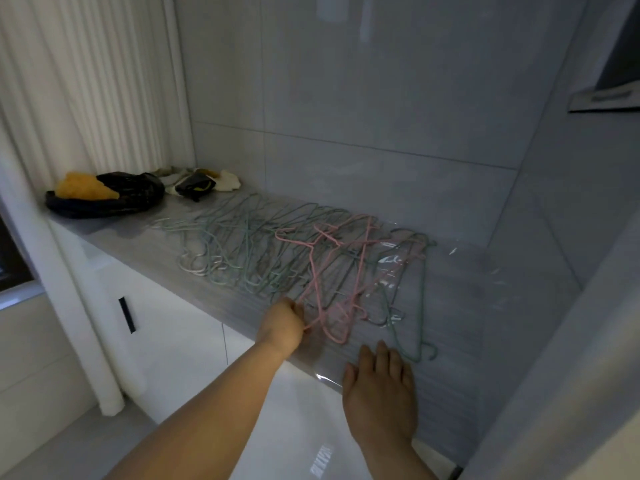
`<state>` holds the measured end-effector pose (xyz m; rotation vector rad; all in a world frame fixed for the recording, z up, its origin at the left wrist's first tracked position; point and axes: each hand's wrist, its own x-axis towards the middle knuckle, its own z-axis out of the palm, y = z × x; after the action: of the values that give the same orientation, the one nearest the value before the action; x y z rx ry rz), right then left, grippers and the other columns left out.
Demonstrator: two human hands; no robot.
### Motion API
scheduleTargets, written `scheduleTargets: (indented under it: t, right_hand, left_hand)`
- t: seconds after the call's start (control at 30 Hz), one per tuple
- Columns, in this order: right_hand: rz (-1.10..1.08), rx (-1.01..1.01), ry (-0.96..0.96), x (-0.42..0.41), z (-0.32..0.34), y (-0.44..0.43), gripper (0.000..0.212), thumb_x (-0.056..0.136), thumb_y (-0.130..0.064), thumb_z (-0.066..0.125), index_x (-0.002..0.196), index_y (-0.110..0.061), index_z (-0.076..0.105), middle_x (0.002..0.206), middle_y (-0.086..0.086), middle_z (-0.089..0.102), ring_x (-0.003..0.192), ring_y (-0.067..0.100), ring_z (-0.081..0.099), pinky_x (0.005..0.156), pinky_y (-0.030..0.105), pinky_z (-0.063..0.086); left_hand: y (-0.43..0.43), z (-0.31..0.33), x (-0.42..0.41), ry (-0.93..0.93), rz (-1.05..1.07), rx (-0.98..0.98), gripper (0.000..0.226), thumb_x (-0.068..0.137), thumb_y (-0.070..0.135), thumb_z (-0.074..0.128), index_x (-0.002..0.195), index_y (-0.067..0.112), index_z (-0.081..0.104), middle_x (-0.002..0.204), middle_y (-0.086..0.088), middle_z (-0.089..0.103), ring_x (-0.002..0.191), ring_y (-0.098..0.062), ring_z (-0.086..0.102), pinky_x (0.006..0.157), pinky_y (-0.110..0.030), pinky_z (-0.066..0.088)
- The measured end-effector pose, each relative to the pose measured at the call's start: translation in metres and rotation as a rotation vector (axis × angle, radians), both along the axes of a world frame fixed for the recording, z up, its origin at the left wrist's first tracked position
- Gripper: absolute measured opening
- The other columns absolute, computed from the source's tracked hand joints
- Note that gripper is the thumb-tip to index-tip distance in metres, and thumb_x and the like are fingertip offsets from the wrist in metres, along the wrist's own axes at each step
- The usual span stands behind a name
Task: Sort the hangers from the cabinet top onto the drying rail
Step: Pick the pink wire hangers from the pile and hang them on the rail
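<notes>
A tangle of thin wire hangers lies on the grey cabinet top (460, 306). Green and grey hangers (242, 244) fill the left and middle, and several pink hangers (332, 271) lie over them toward the right. One green hanger (420, 306) reaches to the front edge. My left hand (284, 323) pinches the near end of a pink hanger at the counter's front edge. Just right of it, my right hand (381, 386) lies flat with straight fingers on the counter's front edge, holding nothing. No drying rail is in view.
A black bag with something yellow (104, 194) and a heap of small cloths (201, 180) sit at the far left of the counter. White curtains (69, 98) hang on the left. Tiled walls close the back and right. White cabinet doors (166, 334) are below.
</notes>
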<state>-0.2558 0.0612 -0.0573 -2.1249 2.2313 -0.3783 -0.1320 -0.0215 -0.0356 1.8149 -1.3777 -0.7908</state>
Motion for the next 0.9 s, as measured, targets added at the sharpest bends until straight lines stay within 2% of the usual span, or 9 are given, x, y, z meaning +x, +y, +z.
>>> scheduleTargets:
  t: [0.1,0.27,0.33,0.4,0.5,0.6,0.73,0.8,0.9]
  right_hand:
    - [-0.011,0.004,-0.005,0.0,-0.002,0.0,0.052,0.07,-0.031,0.032,0.076,-0.002,0.075,0.083,0.019,0.073,0.075,0.032,0.071,0.062,0.041,0.057]
    - [-0.024,-0.035,0.047,-0.001,-0.005,-0.001,0.052,0.069,-0.031,0.032,0.075,-0.001,0.075,0.083,0.019,0.073,0.074,0.033,0.071,0.062,0.042,0.057]
    - [-0.035,-0.032,0.049,0.0,-0.006,-0.001,0.052,0.069,-0.03,0.032,0.075,0.0,0.075,0.082,0.02,0.073,0.074,0.034,0.071,0.061,0.043,0.057]
    - [-0.051,-0.035,0.059,-0.001,-0.007,-0.001,0.052,0.069,-0.03,0.032,0.074,0.0,0.075,0.081,0.02,0.073,0.073,0.034,0.071,0.06,0.043,0.057]
    - [-0.014,-0.063,0.045,-0.006,-0.005,0.004,0.05,0.074,-0.03,0.035,0.086,0.001,0.073,0.09,0.02,0.072,0.082,0.035,0.069,0.068,0.043,0.058]
    - [-0.069,-0.169,-0.16,-0.004,0.002,0.004,0.043,0.084,-0.022,0.056,0.122,-0.002,0.056,0.126,0.019,0.058,0.115,0.034,0.054,0.097,0.042,0.042]
    - [-0.053,-0.529,-0.468,0.023,0.034,0.005,0.037,0.068,-0.008,0.058,0.1,0.011,0.063,0.102,0.032,0.063,0.091,0.047,0.063,0.079,0.038,0.047]
    - [0.05,-0.755,-0.59,0.046,0.062,0.005,0.043,0.063,0.004,0.062,0.104,0.016,0.059,0.109,0.038,0.058,0.1,0.053,0.057,0.089,0.04,0.037]
    - [0.126,-0.774,-0.68,0.066,0.099,0.009,0.062,0.065,0.006,0.068,0.123,0.012,0.047,0.131,0.035,0.043,0.122,0.051,0.041,0.102,0.044,0.025]
  left_hand:
    - [0.0,0.004,0.003,0.25,0.017,-0.078,0.024,0.098,0.013,0.029,0.078,0.013,0.042,0.062,-0.01,0.06,0.033,-0.008,0.056,0.03,-0.016,0.041]
    - [0.002,0.015,0.007,0.311,0.053,-0.271,0.026,0.098,0.02,0.027,0.074,0.025,0.035,0.09,-0.026,0.063,0.074,-0.034,0.063,0.033,-0.016,0.031]
    - [0.009,0.021,0.01,0.318,0.058,-0.332,0.027,0.099,0.02,0.027,0.073,0.026,0.034,0.082,-0.02,0.064,0.064,-0.024,0.067,0.035,-0.018,0.033]
    - [0.021,0.028,0.017,0.34,0.036,-0.39,0.027,0.099,0.018,0.027,0.074,0.025,0.033,0.068,-0.008,0.061,0.039,-0.003,0.059,0.031,-0.013,0.033]
    - [0.045,0.041,0.035,0.339,0.038,-0.483,0.028,0.098,0.013,0.026,0.073,0.023,0.033,0.059,-0.003,0.057,0.031,0.0,0.052,0.032,-0.01,0.032]
    - [0.076,0.051,0.063,0.296,0.077,-0.574,0.028,0.098,0.01,0.028,0.074,0.022,0.036,0.054,-0.004,0.058,0.032,-0.002,0.053,0.032,-0.01,0.031]
    - [0.12,0.058,0.101,0.244,0.123,-0.623,0.03,0.098,0.007,0.027,0.072,0.018,0.037,0.039,0.0,0.059,0.031,-0.004,0.052,0.032,-0.008,0.031]
    - [0.145,0.062,0.117,0.201,0.147,-0.627,0.03,0.098,0.007,0.026,0.072,0.016,0.038,0.04,0.003,0.061,0.031,-0.005,0.052,0.033,-0.009,0.031]
    - [0.192,0.069,0.133,0.174,0.183,-0.66,0.03,0.097,0.007,0.027,0.071,0.014,0.039,0.041,0.001,0.061,0.03,-0.006,0.051,0.031,-0.011,0.03]
